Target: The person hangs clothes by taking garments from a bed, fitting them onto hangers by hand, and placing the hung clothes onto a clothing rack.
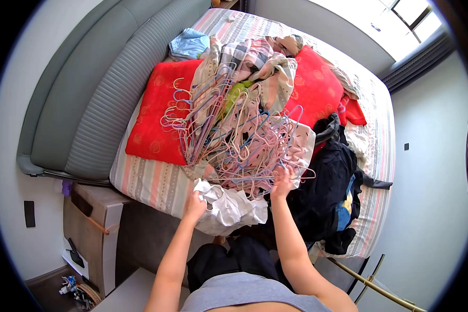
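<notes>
My left hand [194,207] is closed on the edge of a crumpled white garment [229,208], which hangs over the near edge of the bed. Its exact kind is hidden by the folds. My right hand [282,183] reaches to the near right side of a tangled heap of plastic hangers [244,140], its fingers stretched out and touching them. One pale hanger [308,174] sticks out to the right of that hand. Pink, blue, white and purple hangers make up the heap, lying over patterned cloth.
Red cushions [158,114] flank the hangers on the striped bed [145,182]. Dark clothes [322,182] pile up at right, and folded light blue cloth [189,43] lies at the far left. A bedside cabinet [112,208] stands left; a metal pole [374,286] is at lower right.
</notes>
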`<action>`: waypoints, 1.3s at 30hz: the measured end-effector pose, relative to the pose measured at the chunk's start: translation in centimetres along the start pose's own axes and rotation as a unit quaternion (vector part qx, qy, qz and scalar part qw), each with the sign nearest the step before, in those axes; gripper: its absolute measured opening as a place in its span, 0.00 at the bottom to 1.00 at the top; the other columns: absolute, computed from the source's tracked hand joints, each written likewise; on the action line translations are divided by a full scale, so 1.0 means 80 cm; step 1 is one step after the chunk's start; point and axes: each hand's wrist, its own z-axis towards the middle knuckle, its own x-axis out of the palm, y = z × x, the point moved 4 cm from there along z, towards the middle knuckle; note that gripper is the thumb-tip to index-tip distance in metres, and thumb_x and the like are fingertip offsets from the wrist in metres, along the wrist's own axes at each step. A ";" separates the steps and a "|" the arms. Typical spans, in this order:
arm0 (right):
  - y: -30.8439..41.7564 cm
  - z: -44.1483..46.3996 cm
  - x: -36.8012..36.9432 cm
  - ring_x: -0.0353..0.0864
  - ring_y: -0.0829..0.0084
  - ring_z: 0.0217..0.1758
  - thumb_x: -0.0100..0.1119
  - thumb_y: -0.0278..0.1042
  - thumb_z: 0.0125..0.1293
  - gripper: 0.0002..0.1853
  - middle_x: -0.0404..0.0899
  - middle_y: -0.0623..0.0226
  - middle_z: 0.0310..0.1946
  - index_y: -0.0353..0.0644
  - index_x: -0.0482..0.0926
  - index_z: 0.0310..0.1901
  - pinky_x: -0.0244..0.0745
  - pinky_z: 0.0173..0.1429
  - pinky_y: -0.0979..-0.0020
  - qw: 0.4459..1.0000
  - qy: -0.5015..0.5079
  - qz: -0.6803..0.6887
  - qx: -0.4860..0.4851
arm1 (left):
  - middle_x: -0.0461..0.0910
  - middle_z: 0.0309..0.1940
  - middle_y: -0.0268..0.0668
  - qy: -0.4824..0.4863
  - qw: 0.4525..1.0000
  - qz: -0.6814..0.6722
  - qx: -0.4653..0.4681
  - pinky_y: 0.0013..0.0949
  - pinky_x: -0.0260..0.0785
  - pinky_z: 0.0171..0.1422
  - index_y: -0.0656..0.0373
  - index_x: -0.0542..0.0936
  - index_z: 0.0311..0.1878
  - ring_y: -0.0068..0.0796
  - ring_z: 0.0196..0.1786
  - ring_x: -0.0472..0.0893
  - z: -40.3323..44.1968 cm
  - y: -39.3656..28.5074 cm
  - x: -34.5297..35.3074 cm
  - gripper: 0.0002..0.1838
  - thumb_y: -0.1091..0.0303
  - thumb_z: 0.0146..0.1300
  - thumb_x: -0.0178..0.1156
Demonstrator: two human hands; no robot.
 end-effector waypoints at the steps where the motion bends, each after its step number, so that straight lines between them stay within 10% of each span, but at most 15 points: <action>1: -0.018 0.004 0.001 0.73 0.72 0.52 0.53 0.35 0.64 0.14 0.75 0.69 0.47 0.46 0.70 0.51 0.70 0.54 0.65 0.998 0.046 -0.010 0.051 | 0.74 0.46 0.53 0.014 1.000 0.002 -0.007 0.41 0.64 0.56 0.66 0.72 0.50 0.50 0.51 0.73 0.000 -0.001 0.000 0.22 0.73 0.47 0.50; 3: -0.049 0.006 0.008 0.69 0.73 0.56 0.54 0.39 0.63 0.17 0.71 0.72 0.51 0.49 0.69 0.53 0.67 0.56 0.66 0.987 0.064 -0.012 0.144 | 0.75 0.46 0.53 0.010 1.000 -0.007 -0.001 0.41 0.64 0.56 0.65 0.72 0.50 0.50 0.51 0.74 -0.003 -0.004 -0.001 0.23 0.73 0.47 0.49; 5: -0.059 0.014 0.021 0.72 0.77 0.43 0.52 0.42 0.65 0.16 0.71 0.74 0.34 0.46 0.70 0.51 0.69 0.49 0.71 0.987 0.046 -0.030 0.154 | 0.75 0.47 0.53 -0.001 1.000 -0.011 0.006 0.41 0.64 0.57 0.64 0.72 0.51 0.50 0.52 0.74 -0.007 -0.006 -0.005 0.23 0.73 0.47 0.49; 15: -0.005 0.062 -0.051 0.54 0.84 0.10 0.44 0.43 0.68 0.15 0.56 0.81 0.10 0.44 0.76 0.46 0.47 0.14 0.79 0.979 0.020 -0.184 -0.084 | 0.76 0.43 0.54 -0.053 0.998 0.000 0.044 0.42 0.66 0.52 0.66 0.73 0.47 0.52 0.48 0.74 -0.020 -0.005 -0.010 0.22 0.74 0.45 0.49; 16: 0.052 0.003 -0.026 0.53 0.83 0.09 0.43 0.41 0.67 0.16 0.54 0.80 0.09 0.43 0.77 0.47 0.47 0.13 0.78 0.978 0.008 -0.207 0.035 | 0.75 0.45 0.54 -0.037 0.999 0.009 0.039 0.42 0.65 0.55 0.67 0.72 0.48 0.52 0.50 0.74 -0.018 -0.006 -0.009 0.22 0.74 0.46 0.49; 21: 0.113 -0.045 -0.087 0.50 0.83 0.06 0.40 0.40 0.67 0.17 0.53 0.79 0.07 0.39 0.76 0.46 0.44 0.11 0.78 0.946 0.042 -0.318 0.054 | 0.75 0.46 0.54 -0.019 0.997 0.011 0.073 0.43 0.65 0.55 0.67 0.72 0.48 0.52 0.50 0.74 -0.022 -0.022 0.000 0.21 0.73 0.47 0.50; 24: 0.145 -0.069 -0.103 0.47 0.82 0.06 0.36 0.40 0.69 0.19 0.50 0.78 0.06 0.38 0.76 0.46 0.46 0.12 0.79 0.980 0.133 0.015 0.147 | 0.75 0.45 0.54 -0.015 0.994 0.025 0.108 0.44 0.66 0.54 0.67 0.73 0.47 0.53 0.49 0.74 -0.016 -0.023 0.012 0.20 0.72 0.48 0.50; 39: 0.132 -0.242 -0.008 0.52 0.89 0.18 0.54 0.37 0.64 0.13 0.60 0.85 0.14 0.36 0.83 0.34 0.45 0.21 0.78 0.796 0.378 -0.473 -0.008 | 0.52 0.68 0.44 -0.085 0.949 0.275 0.129 0.47 0.71 0.44 0.64 0.67 0.55 0.49 0.41 0.79 -0.044 -0.040 -0.101 0.29 0.73 0.44 0.54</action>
